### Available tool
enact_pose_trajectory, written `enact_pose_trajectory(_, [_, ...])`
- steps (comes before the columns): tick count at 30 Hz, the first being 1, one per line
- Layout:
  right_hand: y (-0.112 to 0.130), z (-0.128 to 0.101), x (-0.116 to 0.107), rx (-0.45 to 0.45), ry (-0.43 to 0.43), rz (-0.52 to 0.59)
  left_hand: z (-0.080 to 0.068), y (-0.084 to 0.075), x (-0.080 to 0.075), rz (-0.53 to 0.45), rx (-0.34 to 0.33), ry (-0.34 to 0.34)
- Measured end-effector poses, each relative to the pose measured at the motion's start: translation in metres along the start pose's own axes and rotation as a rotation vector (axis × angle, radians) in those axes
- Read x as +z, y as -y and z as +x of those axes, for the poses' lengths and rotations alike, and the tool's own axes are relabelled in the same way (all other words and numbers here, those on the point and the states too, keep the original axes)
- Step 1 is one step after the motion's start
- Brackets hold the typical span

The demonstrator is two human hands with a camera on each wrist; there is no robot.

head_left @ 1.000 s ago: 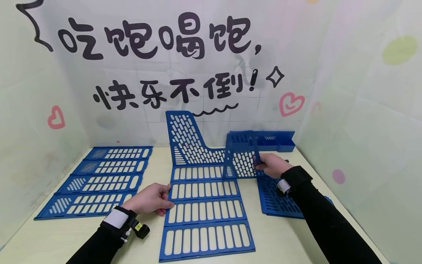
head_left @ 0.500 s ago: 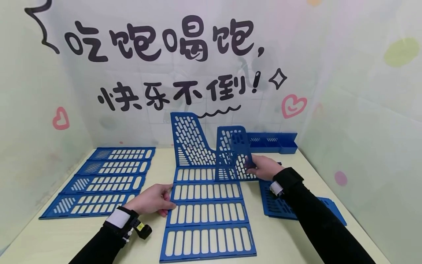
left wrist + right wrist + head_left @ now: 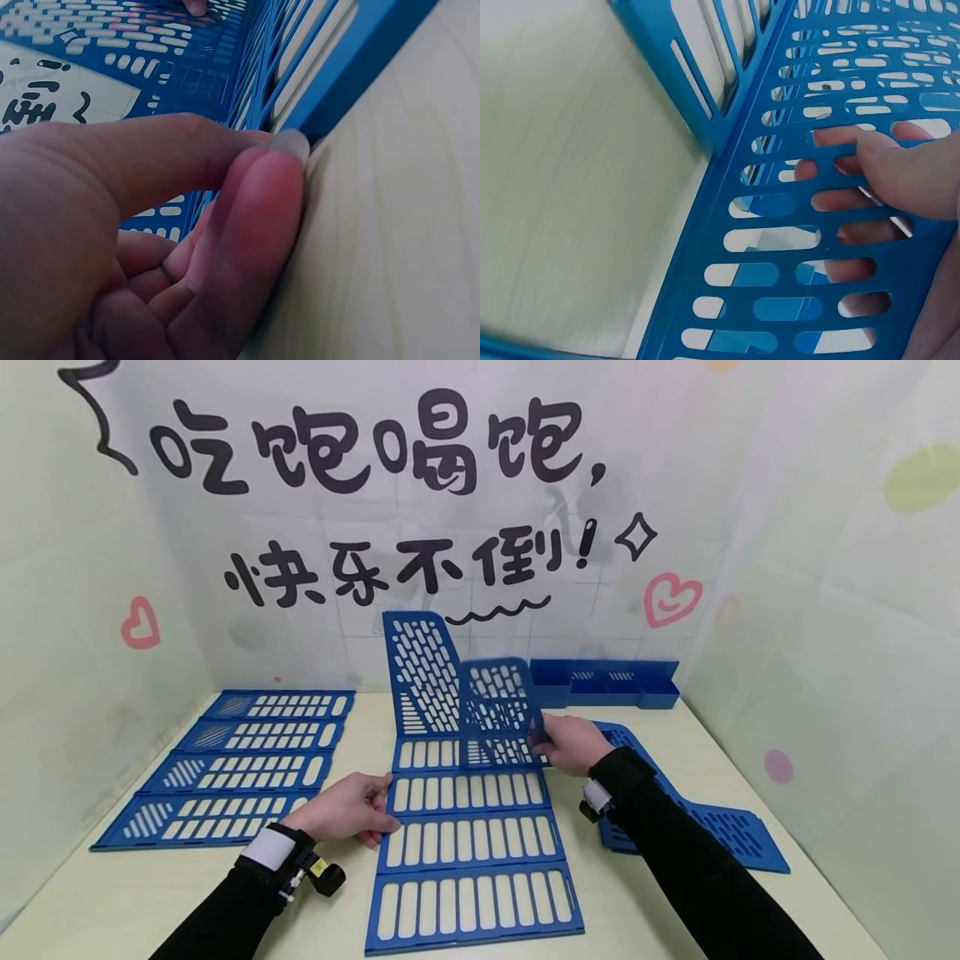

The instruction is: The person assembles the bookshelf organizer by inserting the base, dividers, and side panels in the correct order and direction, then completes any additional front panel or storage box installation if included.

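Observation:
A blue slotted panel (image 3: pixel 472 852) of several rows lies flat at the table's centre. My left hand (image 3: pixel 378 814) pinches its left edge, thumb on top; in the left wrist view the fingers (image 3: pixel 277 150) clamp the panel's rim (image 3: pixel 360 60). My right hand (image 3: pixel 542 739) grips a blue perforated side panel (image 3: pixel 498 706) by its right edge and holds it tilted over the flat panel's far end. In the right wrist view the fingers (image 3: pixel 840 199) show through its slots (image 3: pixel 780 247). A second perforated panel (image 3: pixel 420 672) stands upright just behind.
Another slotted panel (image 3: pixel 232 768) lies flat at the left. A third perforated panel (image 3: pixel 697 818) lies flat at the right, under my right forearm. A long blue tray (image 3: pixel 603 681) sits against the back wall. Walls close in on three sides of the cream table (image 3: pixel 150 902).
My right hand has carried the perforated panel leftward to the flat panel's far end and turned it face-on. The panel lying at the right is now uncovered. The left hand has stayed put.

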State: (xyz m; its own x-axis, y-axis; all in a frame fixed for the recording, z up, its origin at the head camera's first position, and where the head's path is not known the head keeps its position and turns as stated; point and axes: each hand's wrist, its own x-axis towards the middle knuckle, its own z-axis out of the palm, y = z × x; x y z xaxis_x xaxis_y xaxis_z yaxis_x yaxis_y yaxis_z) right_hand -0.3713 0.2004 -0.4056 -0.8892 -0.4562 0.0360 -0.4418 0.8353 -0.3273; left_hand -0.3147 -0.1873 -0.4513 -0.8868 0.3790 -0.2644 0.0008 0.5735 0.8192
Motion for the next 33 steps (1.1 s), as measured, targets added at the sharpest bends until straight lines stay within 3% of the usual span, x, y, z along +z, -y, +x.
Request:
enact_pose_trajectory(8, [0.015,0.006,0.011,0.05,-0.016,0.024,0.0,0.005,0.0,-0.023,0.012,0.022])
enact_pose_trajectory(15, [0.031,0.015,0.021,-0.026,-0.037,-0.014,-0.001,0.005,-0.002,-0.023,0.022,0.02])
enact_pose_trajectory(27, [0.059,0.037,0.028,0.016,-0.016,-0.001,0.004,0.005,-0.003,-0.031,0.028,0.029])
enact_pose_trajectory(33, [0.078,0.047,0.035,-0.014,-0.003,-0.034,0.004,0.007,-0.004,-0.037,0.037,0.034])
